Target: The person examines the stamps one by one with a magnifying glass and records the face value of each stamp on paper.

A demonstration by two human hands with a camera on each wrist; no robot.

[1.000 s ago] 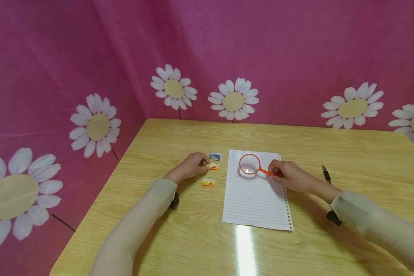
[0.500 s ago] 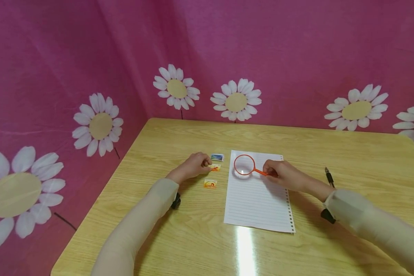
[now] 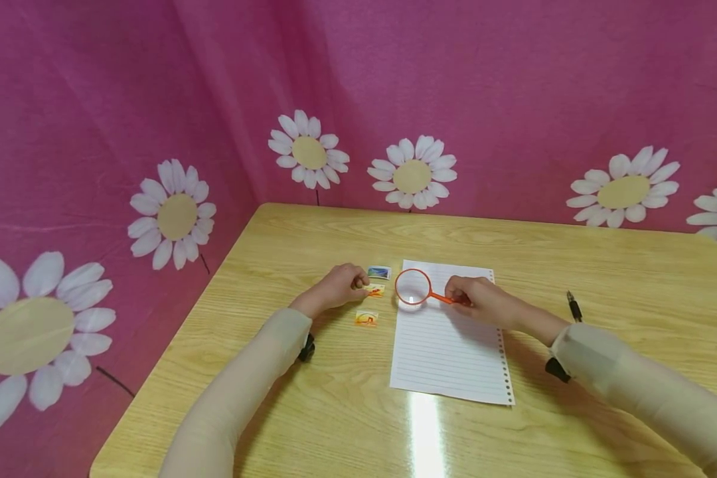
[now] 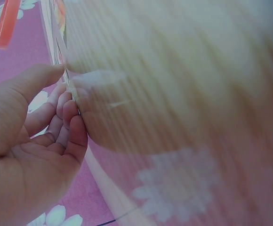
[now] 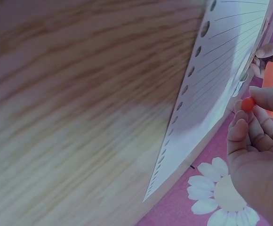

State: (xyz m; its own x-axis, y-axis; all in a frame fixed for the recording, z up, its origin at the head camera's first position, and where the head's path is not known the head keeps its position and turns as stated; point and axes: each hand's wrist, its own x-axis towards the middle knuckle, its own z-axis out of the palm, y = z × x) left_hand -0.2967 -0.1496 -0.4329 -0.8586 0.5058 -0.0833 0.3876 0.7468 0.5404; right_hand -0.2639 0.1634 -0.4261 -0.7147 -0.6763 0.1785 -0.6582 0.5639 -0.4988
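My right hand (image 3: 478,299) pinches the orange handle of a magnifying glass (image 3: 433,294) between thumb and fingers. The round lens is raised over the upper left edge of a lined sheet of paper (image 3: 448,352). Left of the sheet lie three small picture stamps in a column. My left hand (image 3: 339,287) rests on the table with curled fingers, its thumb and fingertips pinching the left edge of the middle yellow-and-orange stamp (image 3: 376,290). A blue stamp (image 3: 379,272) lies just beyond it, and another orange stamp (image 3: 367,318) nearer. In the left wrist view the pinched stamp is seen edge-on.
A black pen (image 3: 574,307) lies right of the paper, partly behind the right forearm. The wooden table (image 3: 322,411) meets a pink cloth with daisies (image 3: 484,99) at its back and left. Light glares on the table below the sheet.
My right hand has carried the magnifying glass leftward across the paper, from its upper middle to its left edge. My left hand stays at the middle stamp. The head view has shifted slightly.
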